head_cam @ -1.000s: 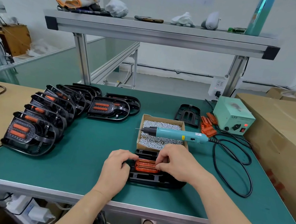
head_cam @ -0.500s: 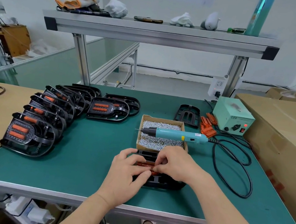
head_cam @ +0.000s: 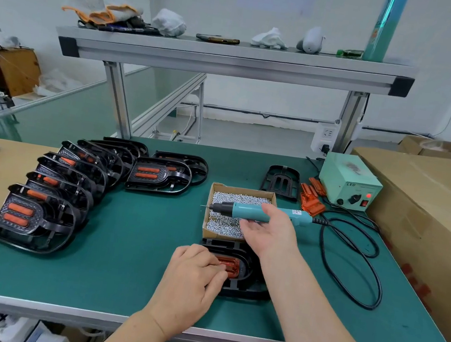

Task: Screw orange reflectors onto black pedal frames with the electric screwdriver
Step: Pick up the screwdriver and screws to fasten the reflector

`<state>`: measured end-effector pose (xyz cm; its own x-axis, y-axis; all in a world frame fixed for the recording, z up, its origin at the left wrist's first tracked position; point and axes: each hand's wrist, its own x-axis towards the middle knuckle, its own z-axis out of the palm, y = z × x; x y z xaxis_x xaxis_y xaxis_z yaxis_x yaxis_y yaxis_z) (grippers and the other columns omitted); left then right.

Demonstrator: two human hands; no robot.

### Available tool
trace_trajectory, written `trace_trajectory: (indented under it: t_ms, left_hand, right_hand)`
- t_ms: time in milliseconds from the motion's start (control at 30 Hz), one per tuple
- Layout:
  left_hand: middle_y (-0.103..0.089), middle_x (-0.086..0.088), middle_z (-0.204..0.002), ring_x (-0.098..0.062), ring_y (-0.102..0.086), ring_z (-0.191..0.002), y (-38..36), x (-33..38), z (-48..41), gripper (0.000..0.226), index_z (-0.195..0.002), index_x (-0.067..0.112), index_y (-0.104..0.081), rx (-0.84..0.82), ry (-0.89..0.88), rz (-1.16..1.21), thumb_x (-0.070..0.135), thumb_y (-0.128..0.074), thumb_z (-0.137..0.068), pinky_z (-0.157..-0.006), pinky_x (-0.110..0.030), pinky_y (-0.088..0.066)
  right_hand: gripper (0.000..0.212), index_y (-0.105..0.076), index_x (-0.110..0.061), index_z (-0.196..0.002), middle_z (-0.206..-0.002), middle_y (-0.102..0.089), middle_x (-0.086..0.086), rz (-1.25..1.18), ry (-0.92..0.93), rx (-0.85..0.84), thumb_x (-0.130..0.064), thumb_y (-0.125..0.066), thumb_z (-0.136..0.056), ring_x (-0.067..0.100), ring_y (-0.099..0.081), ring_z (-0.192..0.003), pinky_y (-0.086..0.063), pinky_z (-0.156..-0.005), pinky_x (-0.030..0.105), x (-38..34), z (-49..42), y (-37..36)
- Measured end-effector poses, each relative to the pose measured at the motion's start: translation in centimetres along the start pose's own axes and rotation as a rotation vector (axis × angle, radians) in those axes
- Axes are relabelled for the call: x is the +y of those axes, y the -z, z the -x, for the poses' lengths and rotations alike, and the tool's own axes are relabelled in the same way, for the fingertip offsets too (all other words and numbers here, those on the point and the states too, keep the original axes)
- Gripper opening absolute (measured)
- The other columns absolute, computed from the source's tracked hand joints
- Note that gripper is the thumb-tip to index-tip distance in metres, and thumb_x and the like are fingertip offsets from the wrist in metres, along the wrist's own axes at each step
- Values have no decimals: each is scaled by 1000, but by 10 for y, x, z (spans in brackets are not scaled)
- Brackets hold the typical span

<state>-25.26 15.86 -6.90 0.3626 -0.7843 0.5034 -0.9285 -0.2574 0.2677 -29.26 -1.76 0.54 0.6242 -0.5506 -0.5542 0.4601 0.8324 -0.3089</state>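
A black pedal frame (head_cam: 248, 287) lies near the table's front edge with an orange reflector (head_cam: 230, 265) seated in it. My left hand (head_cam: 192, 280) holds the frame's left side, its curled fingers reaching the reflector's edge. The teal electric screwdriver (head_cam: 244, 211) lies across a cardboard box of screws (head_cam: 240, 190), bit pointing left. My right hand (head_cam: 268, 231) is on its body, thumb over the top and fingers underneath. Loose orange reflectors (head_cam: 312, 198) sit at the back right beside a bare black frame (head_cam: 281, 180).
A row of finished pedals (head_cam: 48, 194) fans along the left, with more (head_cam: 165, 175) behind. The green power supply (head_cam: 350, 182) stands back right; its black cable (head_cam: 351, 263) loops over the table's right side. Cardboard boxes (head_cam: 428, 213) border the right edge.
My right hand left the reflector and moved up to the screwdriver. My left hand shifted onto the frame's left side and the reflector's edge.
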Motion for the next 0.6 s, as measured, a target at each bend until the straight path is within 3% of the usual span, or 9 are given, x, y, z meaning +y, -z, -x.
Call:
trace_trajectory:
  t_ms: [100,267,367,500,600]
  left_hand:
    - [-57,17,-87,-11,-49,-90,1,2,-3,34,-83,27,-65,-12,-24,-30,38,-39,-102,-87,-32,-38]
    - [-58,18,-87,-10,-51,-96,2,0,-8,36,-80,27,-67,1,-51,-46,39,-41,-101,-90,-30,-35]
    - [-58,19,-89,-11,-50,-98,3,0,-10,37,-78,28,-68,14,-65,-68,40,-42,-101,-91,-28,-32]
    - [-53,16,-74,-13,-49,-85,6,2,-18,40,-70,28,-64,-4,-80,-139,41,-41,-101,-89,-30,-34]
    - [-53,14,-67,-14,-50,-79,8,4,-27,43,-65,27,-61,-25,-76,-148,42,-41,-100,-86,-32,-36]
  right_hand:
    - [41,-47,-2,-139,-131,-58,16,-9,-6,34,-9,-59,-100,31,-57,-127,-42,-113,42,4,-12,-9]
    - [46,-47,-6,-142,-138,-59,15,74,-8,90,-24,-61,-101,30,-56,-130,-43,-110,41,2,-26,-14]
    - [49,-46,-3,-141,-125,-63,18,136,12,82,-28,-60,-102,32,-58,-126,-46,-105,42,1,-33,-11]
    - [46,-49,-3,-139,-104,-64,17,131,76,65,-28,-60,-102,29,-65,-94,-53,-81,36,-4,-36,-9]
    - [44,-54,-4,-135,-106,-66,16,113,91,39,-22,-66,-97,27,-68,-97,-52,-61,31,-5,-33,-7]
